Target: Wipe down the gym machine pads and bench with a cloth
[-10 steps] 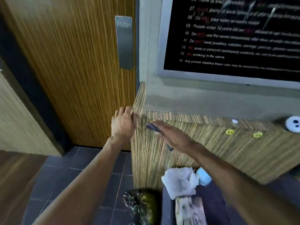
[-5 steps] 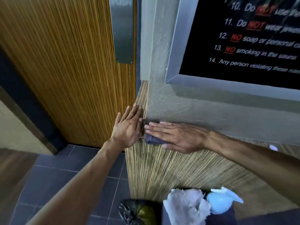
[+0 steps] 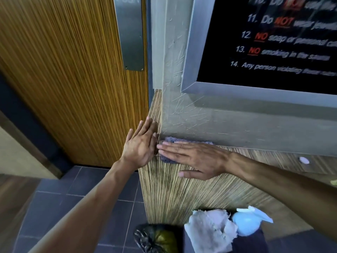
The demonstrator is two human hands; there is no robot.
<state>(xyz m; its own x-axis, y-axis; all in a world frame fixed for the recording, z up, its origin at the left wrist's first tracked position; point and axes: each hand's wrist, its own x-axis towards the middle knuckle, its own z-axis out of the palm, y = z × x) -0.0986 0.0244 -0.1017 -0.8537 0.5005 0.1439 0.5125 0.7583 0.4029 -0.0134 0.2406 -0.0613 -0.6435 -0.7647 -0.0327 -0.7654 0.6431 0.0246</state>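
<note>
A small grey-purple cloth (image 3: pixel 168 139) lies pressed against a striped wood wall panel (image 3: pixel 182 189), right at the panel's top edge near its left corner. My right hand (image 3: pixel 197 157) lies flat on the cloth with fingers straight, pointing left; most of the cloth is hidden under the palm. My left hand (image 3: pixel 140 145) rests flat and empty on the side face of the same corner, fingers pointing up, touching the fingertips of the right hand. No gym machine pad or bench is in view.
A wood door (image 3: pixel 73 70) with a metal push plate (image 3: pixel 130 33) stands to the left. A framed black rules sign (image 3: pixel 273 42) hangs above. Below are a white rag (image 3: pixel 209 232), a pale blue spray bottle (image 3: pixel 249 223), a dark bag (image 3: pixel 156 238) and a tiled floor (image 3: pixel 113 207).
The view has closed in on the panel corner. My right hand went from hovering with the cloth to pressing it flat on the panel's top edge; the left hand flattened against the corner.
</note>
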